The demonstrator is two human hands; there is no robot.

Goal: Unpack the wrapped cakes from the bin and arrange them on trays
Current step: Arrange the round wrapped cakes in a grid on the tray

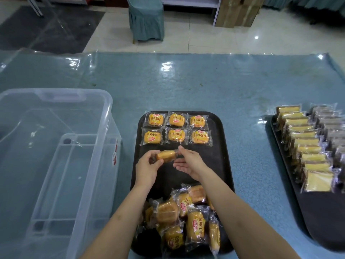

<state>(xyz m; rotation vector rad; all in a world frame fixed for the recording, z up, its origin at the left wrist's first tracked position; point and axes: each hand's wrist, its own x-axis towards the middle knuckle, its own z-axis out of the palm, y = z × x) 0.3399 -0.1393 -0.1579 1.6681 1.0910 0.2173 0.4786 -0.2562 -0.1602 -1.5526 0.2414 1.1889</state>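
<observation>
Over the dark rectangular plastic tray, our left hand and right hand pinch opposite ends of one clear-wrapped golden cake.

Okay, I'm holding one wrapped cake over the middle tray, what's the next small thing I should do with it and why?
Probably set the held cake down label up at the left of a third row, just below the six laid cakes. Both the left hand and right hand hold it there, and the black tray is bare below those two rows.
</observation>
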